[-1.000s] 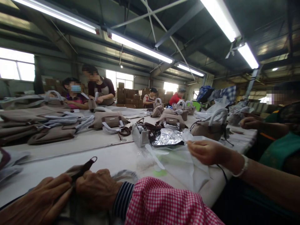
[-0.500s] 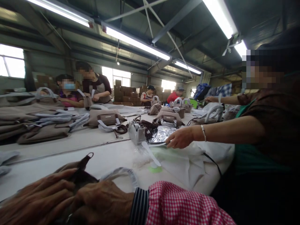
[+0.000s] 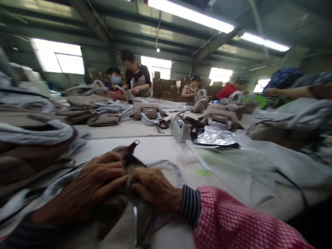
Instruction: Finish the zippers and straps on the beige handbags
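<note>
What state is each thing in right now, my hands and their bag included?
Taupe bag: creased, partly hidden.
Metal zip: showing, open or shut unclear.
Left hand: on the bag, grip unclear.
Right hand: curled shut on the bag.
Handle at left: wrapped in white.
Silvery sheet: crinkled.
Translucent sheet: spread, wrinkled.
Ceiling light: lit.

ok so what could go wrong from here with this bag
The shiny zipper runs just below the right hand, so the taupe bag might snag in it. The left hand is near a second bag and could perhaps bump it. The checked sleeve might drag the thin white sheet beside it.
</note>
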